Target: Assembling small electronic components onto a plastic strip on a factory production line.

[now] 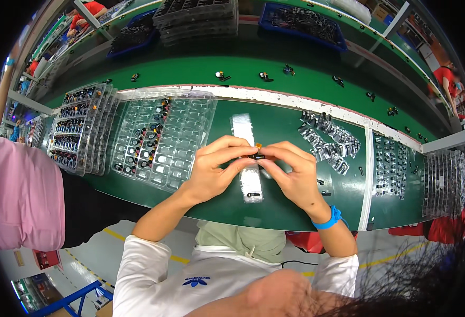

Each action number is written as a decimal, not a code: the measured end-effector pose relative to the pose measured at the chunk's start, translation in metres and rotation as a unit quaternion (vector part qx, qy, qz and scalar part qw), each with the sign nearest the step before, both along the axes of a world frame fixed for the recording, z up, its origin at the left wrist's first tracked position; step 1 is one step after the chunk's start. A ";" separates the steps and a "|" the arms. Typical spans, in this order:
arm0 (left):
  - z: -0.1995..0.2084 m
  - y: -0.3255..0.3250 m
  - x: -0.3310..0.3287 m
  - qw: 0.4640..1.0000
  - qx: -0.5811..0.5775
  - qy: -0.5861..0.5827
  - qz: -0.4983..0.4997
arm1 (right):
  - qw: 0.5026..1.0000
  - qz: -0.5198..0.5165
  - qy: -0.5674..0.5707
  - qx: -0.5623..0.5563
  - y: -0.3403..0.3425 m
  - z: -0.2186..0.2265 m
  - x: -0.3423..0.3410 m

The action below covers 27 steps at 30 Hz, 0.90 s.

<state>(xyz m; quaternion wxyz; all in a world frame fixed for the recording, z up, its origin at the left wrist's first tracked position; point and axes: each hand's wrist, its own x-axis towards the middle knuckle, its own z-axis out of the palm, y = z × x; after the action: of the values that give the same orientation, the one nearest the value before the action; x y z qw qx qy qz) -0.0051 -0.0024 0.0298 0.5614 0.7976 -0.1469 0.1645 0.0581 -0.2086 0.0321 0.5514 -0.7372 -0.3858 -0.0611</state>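
Observation:
My left hand (215, 165) and my right hand (294, 171) meet in front of me, thumbs and fingertips pinching one small black part (257, 156) between them. A bit of orange shows at its top; its exact kind is too small to tell. Beneath the hands a whitish strip (251, 182) lies on the green table. Another small black piece (253, 195) rests at the strip's near end. To the left of my left hand is a clear plastic tray (187, 127), with small black, white and orange parts in some of its pockets. Rows of small black parts (330, 140) lie right of my right hand.
Stacked clear trays (79, 127) stand at the far left, beside a person in a pink top (24, 190). Beyond the table's white edge runs a green belt (179, 71) carrying scattered parts. Past a white divider (367, 177) are more parts (390, 166) and stacked trays (444, 182).

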 end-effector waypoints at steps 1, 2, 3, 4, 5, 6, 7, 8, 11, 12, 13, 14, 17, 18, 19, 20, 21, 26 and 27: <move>0.001 -0.001 0.000 0.999 0.031 -0.022 0.014 | 0.999 0.003 0.039 -0.002 0.000 0.000 0.000; 0.001 0.000 0.000 0.999 0.031 -0.021 0.013 | 0.999 0.003 0.040 -0.002 0.000 0.002 -0.001; 0.000 0.000 0.001 0.999 0.033 -0.025 0.015 | 0.999 0.006 0.032 -0.016 0.001 0.003 -0.002; 0.000 0.001 0.001 0.999 0.036 -0.029 0.016 | 0.999 0.008 0.023 -0.030 0.001 0.004 -0.002; -0.001 0.001 0.002 0.999 0.036 -0.028 0.015 | 0.999 0.007 0.024 -0.029 0.001 0.004 -0.001; -0.001 0.001 0.002 0.999 0.037 -0.030 0.014 | 0.999 0.009 -0.005 -0.031 0.001 0.004 0.000; -0.001 0.001 0.002 0.999 0.039 -0.033 0.013 | 0.999 0.011 -0.035 -0.031 0.002 0.004 0.001; -0.001 0.001 0.002 0.999 0.040 -0.032 0.013 | 0.999 0.012 -0.034 -0.030 0.002 0.004 0.002; -0.003 -0.001 0.002 0.998 0.027 -0.060 0.017 | 0.997 0.024 -0.067 -0.025 0.004 0.004 0.002; -0.003 -0.002 0.003 0.996 0.035 -0.074 0.017 | 0.998 0.015 -0.058 -0.014 0.005 0.003 0.002; -0.003 -0.003 0.003 0.995 0.045 -0.090 0.018 | 0.999 0.006 -0.051 -0.003 0.006 0.003 0.000; 0.000 -0.004 0.004 0.994 0.050 -0.096 0.016 | 0.998 0.008 -0.058 0.007 0.007 0.003 0.000; -0.002 -0.007 0.002 0.993 0.049 -0.107 0.024 | 1.000 -0.005 -0.014 0.011 0.005 -0.001 -0.005; 0.000 -0.007 0.001 0.994 0.060 -0.081 0.031 | 1.000 -0.003 -0.024 0.021 0.003 -0.004 -0.003; 0.003 -0.005 0.001 0.996 0.074 -0.045 0.033 | 0.999 0.008 0.036 0.002 0.001 -0.008 0.000; 0.009 -0.004 0.001 0.996 0.086 -0.007 0.033 | 0.995 0.017 0.097 -0.018 0.000 -0.011 0.000; 0.014 0.002 0.004 0.993 0.113 0.013 0.020 | 0.994 0.019 0.104 -0.004 0.002 -0.014 0.000; 0.027 0.062 0.059 0.968 0.234 0.038 0.084 | 0.989 0.015 0.105 -0.101 -0.001 -0.025 0.003; 0.028 0.073 0.081 0.969 0.224 0.028 0.099 | 0.990 0.020 0.079 -0.115 -0.004 -0.026 0.005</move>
<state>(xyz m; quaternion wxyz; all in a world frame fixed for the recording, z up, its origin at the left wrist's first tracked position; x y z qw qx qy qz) 0.0762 0.0703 0.0575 0.3529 0.9181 -0.0845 0.1598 0.0629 -0.2123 0.0064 0.4926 -0.7905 -0.3601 0.0531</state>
